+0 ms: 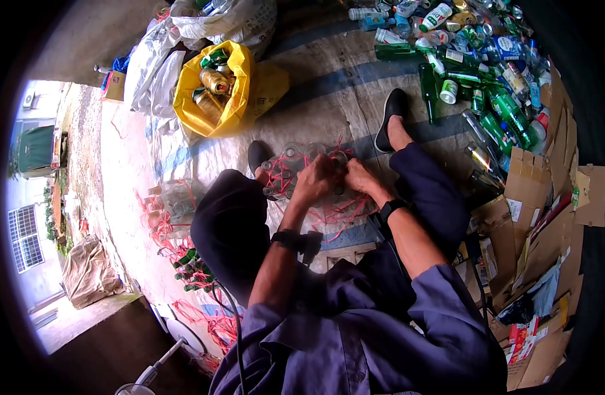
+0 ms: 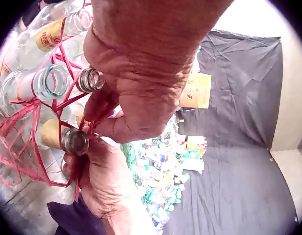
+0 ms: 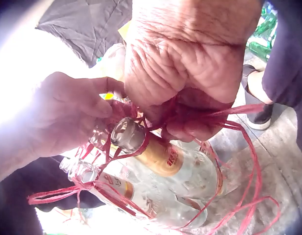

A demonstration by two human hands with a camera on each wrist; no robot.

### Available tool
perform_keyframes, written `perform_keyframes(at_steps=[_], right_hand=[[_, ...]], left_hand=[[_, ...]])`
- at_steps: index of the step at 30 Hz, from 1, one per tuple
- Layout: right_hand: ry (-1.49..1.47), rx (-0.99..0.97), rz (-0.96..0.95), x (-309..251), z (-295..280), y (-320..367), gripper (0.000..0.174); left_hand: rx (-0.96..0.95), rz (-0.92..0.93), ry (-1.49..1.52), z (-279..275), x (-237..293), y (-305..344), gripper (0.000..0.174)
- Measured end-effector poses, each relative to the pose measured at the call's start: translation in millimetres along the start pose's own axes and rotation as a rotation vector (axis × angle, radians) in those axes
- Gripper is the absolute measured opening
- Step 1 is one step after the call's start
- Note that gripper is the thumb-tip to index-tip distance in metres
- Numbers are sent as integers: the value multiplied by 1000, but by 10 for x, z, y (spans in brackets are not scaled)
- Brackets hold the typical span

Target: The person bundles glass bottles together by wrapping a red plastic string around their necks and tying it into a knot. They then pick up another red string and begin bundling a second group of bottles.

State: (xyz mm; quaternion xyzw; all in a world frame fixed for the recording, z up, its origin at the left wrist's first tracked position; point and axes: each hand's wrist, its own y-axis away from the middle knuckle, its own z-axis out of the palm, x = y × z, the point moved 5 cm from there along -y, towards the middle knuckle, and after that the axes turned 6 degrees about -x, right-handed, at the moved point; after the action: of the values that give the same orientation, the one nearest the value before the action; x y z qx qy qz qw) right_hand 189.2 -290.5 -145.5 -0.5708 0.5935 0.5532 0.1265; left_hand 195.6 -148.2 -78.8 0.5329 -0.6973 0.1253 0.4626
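A cluster of clear glass bottles (image 1: 286, 174) stands on the ground between the person's legs, red plastic twine (image 3: 254, 161) looped round the necks. My left hand (image 1: 319, 176) pinches the twine with thumb and finger, right beside a bottle neck (image 2: 75, 141). Close against it, my right hand (image 1: 361, 178) has its fingers curled round more twine, whose loose ends trail out past the hand. Yellow labels (image 3: 163, 155) show on some bottles. In the right wrist view, a knotted bow of twine sits at another neck (image 3: 82, 171). The fingertips are partly hidden behind the hands and necks.
A yellow bag (image 1: 184, 99) of cans stands ahead, beside white sacks (image 1: 151, 72). Loose bottles and cans (image 1: 467, 59) are heaped at far right, above flattened cardboard (image 1: 526, 191). More tied clear bottles (image 1: 180, 201) and green bottles (image 1: 193, 270) lie left, near tangled twine (image 1: 217, 329).
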Motion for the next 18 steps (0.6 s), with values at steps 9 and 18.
perform_keyframes(at_steps=[9, 18], right_hand=[[-101, 17, -49, -94, -31, 55, 35], [-25, 63, 6, 66, 17, -33, 35]], left_hand=[[-54, 92, -182, 32, 115, 43, 30], [-1, 29, -312, 113, 103, 98, 45]])
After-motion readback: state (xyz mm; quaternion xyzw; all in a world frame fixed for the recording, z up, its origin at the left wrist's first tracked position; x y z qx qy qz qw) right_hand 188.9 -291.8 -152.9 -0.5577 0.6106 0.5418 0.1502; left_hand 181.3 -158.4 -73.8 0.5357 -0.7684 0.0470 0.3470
